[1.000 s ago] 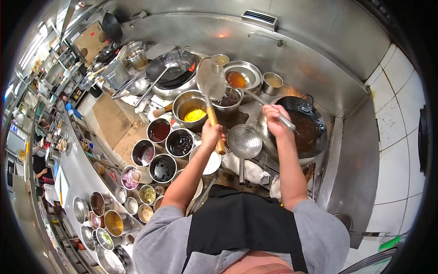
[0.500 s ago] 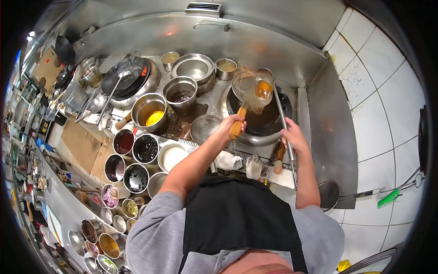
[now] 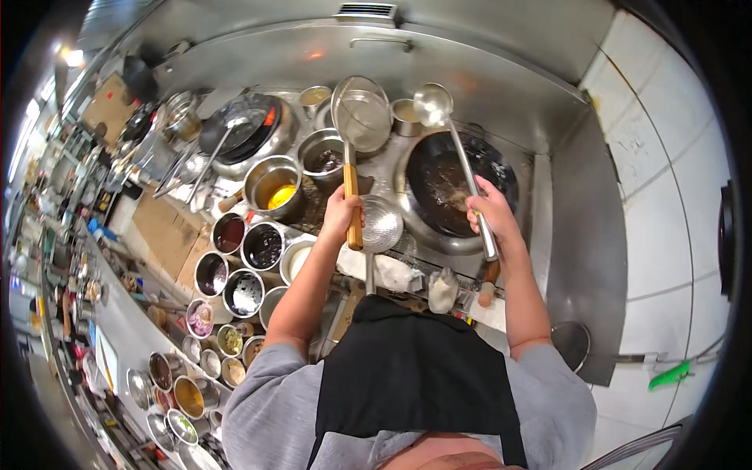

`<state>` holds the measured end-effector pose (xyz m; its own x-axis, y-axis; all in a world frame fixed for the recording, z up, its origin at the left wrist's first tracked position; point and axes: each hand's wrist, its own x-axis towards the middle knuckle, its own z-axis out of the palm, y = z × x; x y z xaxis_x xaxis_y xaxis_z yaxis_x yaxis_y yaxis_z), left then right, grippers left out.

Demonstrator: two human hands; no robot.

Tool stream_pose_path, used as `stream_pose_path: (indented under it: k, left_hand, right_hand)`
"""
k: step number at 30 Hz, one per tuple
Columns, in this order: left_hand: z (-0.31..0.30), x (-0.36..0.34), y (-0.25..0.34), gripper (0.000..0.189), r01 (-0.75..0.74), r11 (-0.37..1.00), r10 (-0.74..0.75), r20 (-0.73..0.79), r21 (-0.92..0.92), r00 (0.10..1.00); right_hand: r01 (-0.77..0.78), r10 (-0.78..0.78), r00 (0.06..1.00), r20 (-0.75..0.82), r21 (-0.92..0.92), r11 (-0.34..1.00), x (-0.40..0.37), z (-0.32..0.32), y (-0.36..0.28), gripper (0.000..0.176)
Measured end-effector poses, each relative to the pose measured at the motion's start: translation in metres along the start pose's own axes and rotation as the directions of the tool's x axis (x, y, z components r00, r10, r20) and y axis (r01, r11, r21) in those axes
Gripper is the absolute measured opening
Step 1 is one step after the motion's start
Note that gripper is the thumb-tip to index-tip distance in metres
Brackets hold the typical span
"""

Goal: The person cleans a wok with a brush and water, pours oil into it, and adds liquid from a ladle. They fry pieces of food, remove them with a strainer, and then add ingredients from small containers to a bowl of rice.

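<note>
My left hand [image 3: 343, 216] is wrapped around the wooden handle of a mesh strainer [image 3: 360, 110]. Its round mesh is raised over the pots at the back and shows nothing in it. In my right hand [image 3: 493, 211] is a long metal ladle [image 3: 460, 153], its shiny bowl up beyond the wok's far rim. Below and left of that hand, the black wok [image 3: 501, 160] sits on the stove with dark liquid and something brownish in the middle. A perforated skimmer [image 3: 381, 223] lies just right of my left hand.
A pot with yellow contents [image 3: 280, 197] and a pot of dark liquid [image 3: 327, 160] stand left. Several sauce containers [image 3: 244, 293] line the counter. A second wok [image 3: 235, 125] sits back left. White cloths [image 3: 395, 272] and a brush [image 3: 489, 286] lie along the front edge.
The strainer has moved left, away from the wok to above the pots. The ladle has shifted left and up; the orange, yolk-like mass seen at its bowl no longer shows. My hands are farther apart.
</note>
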<state>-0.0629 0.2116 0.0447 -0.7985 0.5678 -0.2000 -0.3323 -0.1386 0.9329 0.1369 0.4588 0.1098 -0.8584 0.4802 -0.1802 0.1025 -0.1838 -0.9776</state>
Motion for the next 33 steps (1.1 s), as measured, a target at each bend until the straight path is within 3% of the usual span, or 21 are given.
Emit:
stream_pose_path:
  k: [2, 5, 6, 8, 10, 11, 12, 14, 15, 16, 17, 18, 19, 20, 22, 23, 24, 27, 30, 33]
  left_hand:
    - [-0.03, -0.003, 0.008, 0.027, -0.079, 0.996, 0.083, -0.08, 0.046, 0.993]
    - [-0.073, -0.006, 0.02, 0.035, -0.158, 0.952, 0.225, -0.247, 0.262, 0.943]
    - [-0.083, -0.013, 0.027, 0.035, -0.14, 0.961, 0.209, -0.294, 0.239, 0.933]
    - [-0.106, -0.022, 0.029, 0.034, -0.151, 0.967, 0.216, -0.34, 0.207, 0.915]
    - [-0.122, -0.035, 0.031, 0.032, -0.153, 0.972, 0.209, -0.365, 0.177, 0.907]
    - [-0.129, -0.041, 0.03, 0.029, -0.144, 0.978, 0.193, -0.383, 0.152, 0.903]
    - [-0.135, -0.047, 0.03, 0.026, -0.135, 0.983, 0.175, -0.4, 0.127, 0.9]
    - [-0.144, -0.06, 0.03, 0.027, -0.106, 0.988, 0.145, -0.42, 0.116, 0.896]
    - [-0.149, -0.065, 0.028, 0.025, -0.084, 0.995, 0.1, -0.412, 0.059, 0.906]
    - [-0.154, -0.068, 0.026, 0.023, -0.062, 0.998, 0.057, -0.401, 0.001, 0.914]
    - [-0.162, -0.068, 0.02, 0.019, -0.072, 0.997, 0.061, -0.387, -0.015, 0.92]
    - [-0.163, -0.071, 0.021, 0.019, -0.073, 0.997, 0.061, -0.387, -0.015, 0.92]
    - [-0.162, -0.074, 0.023, 0.018, -0.06, 0.998, 0.051, -0.399, -0.01, 0.915]
    - [-0.161, -0.075, 0.024, 0.016, -0.048, 0.999, 0.041, -0.41, -0.006, 0.911]
    - [-0.163, -0.07, 0.022, 0.017, -0.04, 0.999, 0.028, -0.399, -0.021, 0.917]
    - [-0.162, -0.066, 0.02, 0.018, -0.04, 0.999, 0.035, -0.396, -0.004, 0.917]
    - [-0.161, -0.061, 0.019, 0.02, -0.041, 0.999, 0.043, -0.394, 0.013, 0.918]
    - [-0.146, -0.041, 0.014, 0.019, -0.043, 0.999, 0.049, -0.382, 0.025, 0.923]
    - [-0.114, -0.024, 0.004, 0.023, -0.035, 0.999, 0.036, -0.325, 0.009, 0.945]
    - [-0.075, -0.013, -0.003, 0.02, 0.025, 0.987, -0.042, -0.108, -0.159, 0.993]
  right_hand:
    - [-0.07, 0.044, 0.986, 0.159, 0.16, 0.985, 0.038, 0.027, 0.009, 0.067]
    - [-0.113, 0.091, 0.938, 0.334, 0.047, 0.992, 0.104, 0.077, 0.029, 0.071]
    - [-0.103, 0.104, 0.92, 0.378, -0.024, 0.994, 0.126, 0.093, 0.036, 0.072]
    - [-0.06, 0.126, 0.946, 0.297, -0.223, 0.973, 0.147, 0.138, 0.041, 0.052]
    - [0.089, 0.146, 0.895, 0.423, -0.487, 0.869, 0.187, 0.169, 0.06, 0.031]
    - [0.114, 0.15, 0.891, 0.428, -0.532, 0.839, 0.207, 0.183, 0.076, 0.008]
    - [0.12, 0.147, 0.888, 0.436, -0.527, 0.841, 0.213, 0.198, 0.076, 0.008]
    - [-0.214, 0.425, 0.835, 0.35, -0.504, 0.837, 0.223, 0.221, 0.077, 0.008]
    - [-0.362, 0.489, 0.771, 0.409, -0.351, 0.864, 0.225, 0.225, 0.075, 0.013]
    - [-0.359, 0.487, 0.771, 0.411, -0.35, 0.865, 0.233, 0.227, 0.077, 0.013]
    - [-0.573, 0.536, 0.708, 0.46, -0.068, 0.816, 0.242, 0.228, 0.08, 0.014]
    - [-0.73, 0.556, 0.645, 0.524, 0.208, 0.651, 0.251, 0.226, 0.089, 0.015]
    - [-0.709, 0.401, 0.675, 0.619, 0.396, 0.583, 0.251, 0.221, 0.095, 0.016]
    - [-0.707, 0.401, 0.677, 0.617, 0.396, 0.586, 0.254, 0.216, 0.098, 0.016]
    - [-0.732, 0.305, 0.676, 0.671, 0.562, 0.385, 0.241, 0.208, 0.083, 0.015]
    - [-0.666, 0.26, 0.74, 0.62, 0.625, 0.406, 0.23, 0.206, 0.077, 0.014]
    - [-0.662, 0.258, 0.744, 0.617, 0.628, 0.408, 0.22, 0.202, 0.071, 0.014]
    - [-0.763, 0.041, 0.645, 0.763, 0.646, -0.031, 0.197, 0.179, 0.061, 0.014]
    - [-0.704, -0.05, 0.709, 0.703, 0.71, 0.0, 0.147, 0.153, 0.027, 0.014]
    - [-0.654, -0.087, 0.751, 0.654, 0.756, 0.038, 0.106, 0.113, 0.002, 0.014]
